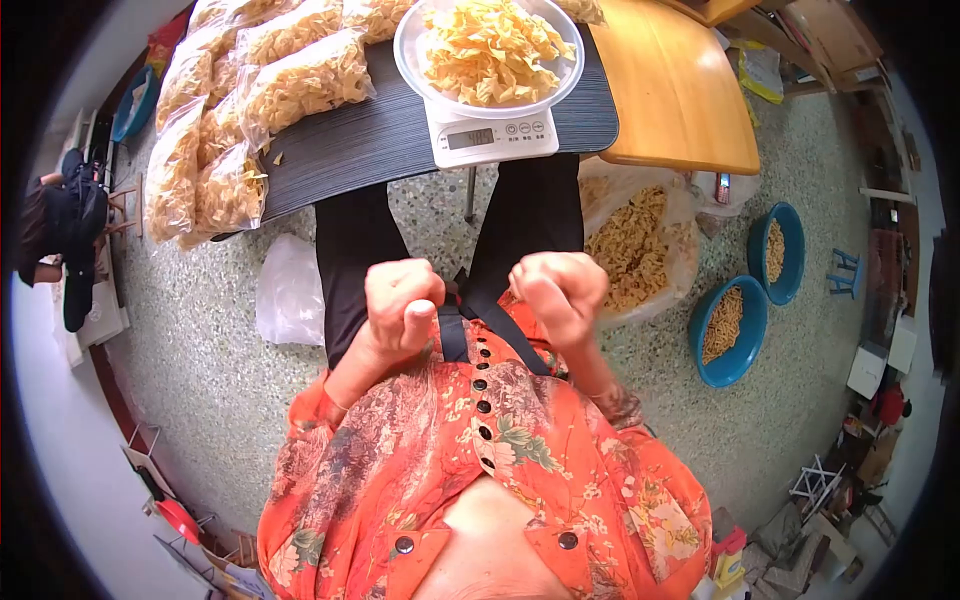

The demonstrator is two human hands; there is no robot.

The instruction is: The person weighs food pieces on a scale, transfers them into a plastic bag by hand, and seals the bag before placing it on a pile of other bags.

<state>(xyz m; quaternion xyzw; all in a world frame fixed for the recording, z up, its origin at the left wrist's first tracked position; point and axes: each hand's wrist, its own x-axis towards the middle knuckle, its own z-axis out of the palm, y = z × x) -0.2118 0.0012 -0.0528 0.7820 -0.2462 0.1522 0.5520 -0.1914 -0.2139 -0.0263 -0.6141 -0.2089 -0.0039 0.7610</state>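
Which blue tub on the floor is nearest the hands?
The lower blue tub, beside the big clear bag; the other tub sits farther off, by the wooden table.

Orange floral-print blouse (480, 470) with dark round buttons, black trousers (350, 250), black straps (500, 325), white bowl (415, 75) of pale yellow crisps (490, 45), white scale (490, 150), dark grey fine-striped worktop (370, 140), honey-toned wooden table (670, 80), blue basins (757, 330), grey-green speckled floor (220, 370).

Orange floral buttoned blouse (480, 480), black trousers (350, 250)

cam: head-worn | faces: forward-down | close: left hand (400, 305), right hand (557, 295)
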